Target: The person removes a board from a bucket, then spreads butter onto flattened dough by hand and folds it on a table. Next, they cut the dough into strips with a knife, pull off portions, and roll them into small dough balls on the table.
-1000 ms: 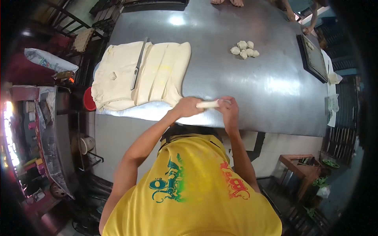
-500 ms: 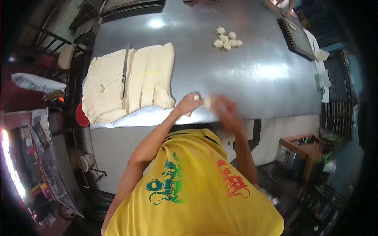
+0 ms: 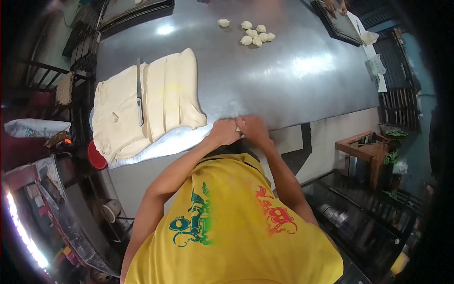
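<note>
At the near edge of the steel table (image 3: 293, 90), my left hand (image 3: 223, 132) and my right hand (image 3: 252, 128) are pressed close together. Between them shows a small pale piece of dough (image 3: 238, 128), mostly hidden by the fingers. Just left of my hands lies a large slab of dough (image 3: 161, 99) scored into long strips. A long knife (image 3: 139, 97) rests on top of the slab. Several small dough pieces (image 3: 255, 35) sit in a cluster at the far side of the table.
A dark baking tray (image 3: 338, 23) lies at the far right corner, with another person's hands above it. A second tray (image 3: 132, 12) sits at the far left. A red bowl (image 3: 97, 156) is below the table's left edge. Shelves and a wooden stool stand at the right.
A second ago my hands held a long dough roll stretched between them. Now they are closed together with only a small piece showing. One more dough piece lies by the far cluster.
</note>
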Demonstrator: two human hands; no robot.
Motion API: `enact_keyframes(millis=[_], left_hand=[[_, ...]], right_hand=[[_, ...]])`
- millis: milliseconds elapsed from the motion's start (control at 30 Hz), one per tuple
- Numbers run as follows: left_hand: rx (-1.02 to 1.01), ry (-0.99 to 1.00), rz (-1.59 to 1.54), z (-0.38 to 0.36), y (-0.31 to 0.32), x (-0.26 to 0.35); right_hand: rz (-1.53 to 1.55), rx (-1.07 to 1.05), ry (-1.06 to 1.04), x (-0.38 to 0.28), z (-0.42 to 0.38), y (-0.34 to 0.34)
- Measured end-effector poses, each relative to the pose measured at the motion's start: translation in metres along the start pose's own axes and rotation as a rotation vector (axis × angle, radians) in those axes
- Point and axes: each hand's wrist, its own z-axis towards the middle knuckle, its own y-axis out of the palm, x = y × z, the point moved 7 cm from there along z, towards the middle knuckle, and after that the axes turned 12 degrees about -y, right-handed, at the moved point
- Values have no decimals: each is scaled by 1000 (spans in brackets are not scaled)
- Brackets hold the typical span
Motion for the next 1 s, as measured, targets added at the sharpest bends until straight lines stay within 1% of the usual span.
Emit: enact_keyframes(millis=[33,67,133,200,233,267,300,333,400,433,467,533,600,633,733,767,833,867,900,933,967,1000], left_hand=[[74,69,-69,2,10,-5],[45,62,-86,8,22,-10],[-7,38,-120,23,37,-20],[50,-268,-255,31,22,-45],[-112,-369,-491,15,0,-32],[36,-231,-590,21,3,-37],[-11,-248,-516,12,-5,-25],[-56,-258,-435,6,-19,-13],[0,-76,-520,8,-2,-8],[-39,49,-703,0,2,5],[-129,34,-801,0,14,7],[-305,-19,-990,-2,39,9],[-215,-106,-819,18,59,-11],[-24,-123,-688,9,28,10],[189,-128,-371,8,29,29],[62,-193,-269,7,38,23],[19,-166,-172,10,41,12],[-9,-151,-121,10,44,6],[-107,-155,-142,12,49,-3],[-14,-228,-171,17,33,-17],[79,-299,-201,21,17,-32],[170,-371,-236,18,5,-48]], right_hand=[[-63,-20,-89,-4,-7,0],[-125,-44,-177,-11,-15,0],[648,-442,-138,-22,-42,7],[905,-472,-180,-52,-59,-20],[753,-293,-265,-68,-50,-47],[599,-126,-340,-73,-47,-69],[300,213,-516,-60,-33,-92],[159,250,-427,-36,-29,-81],[-125,341,-265,-1,-17,-71],[308,96,-187,-14,-21,-64],[563,4,-255,-14,-25,-40],[619,-2,-168,7,-34,-28],[716,202,-90,45,-21,-22],[768,299,-42,59,-19,-17],[52,136,-184,26,-10,-17],[32,25,-182,23,-8,-9],[-30,-187,-195,26,2,-6],[93,-288,-190,19,2,-7],[216,-388,-177,10,-2,-11],[339,-483,-159,0,-6,-16],[766,-752,-198,-18,-23,-13],[813,-782,-228,-42,-31,-30]])
